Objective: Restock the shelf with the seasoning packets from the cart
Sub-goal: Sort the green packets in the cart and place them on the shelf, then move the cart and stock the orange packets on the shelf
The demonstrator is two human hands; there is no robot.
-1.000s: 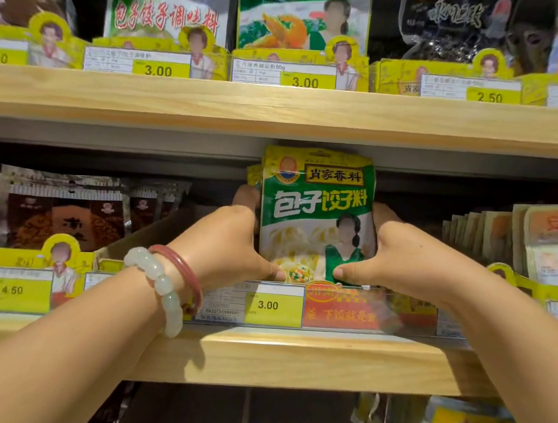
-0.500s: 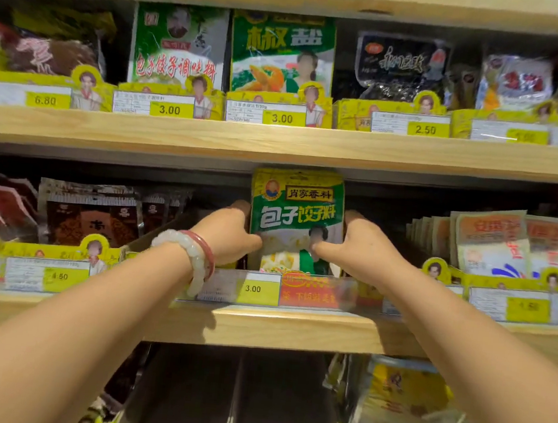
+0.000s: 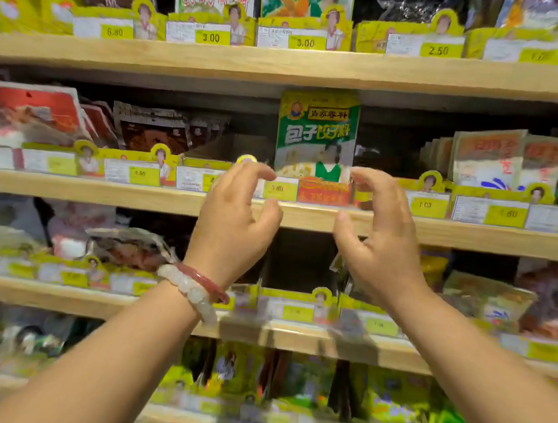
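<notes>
From the head camera, the one view I had, I saw that both hands had let go of the green and yellow foil seasoning packet [image 3: 316, 136], which half a second earlier they had been gripping by its two sides. The packet stood upright on the middle pale wooden shelf [image 3: 100, 191], behind the yellow price-tag rail [image 3: 426, 204], its top close under the shelf above. The left hand [image 3: 235, 220], with a white bead bracelet and a red bangle [image 3: 194, 286] at its wrist, had drawn back in front of the shelf edge, fingers loosely curled and holding nothing. The right hand [image 3: 380, 235] mirrored it, likewise empty and apart from the packet. I judged this packet placed, and that the hands were free to fetch more from the cart, which was out of view.
</notes>
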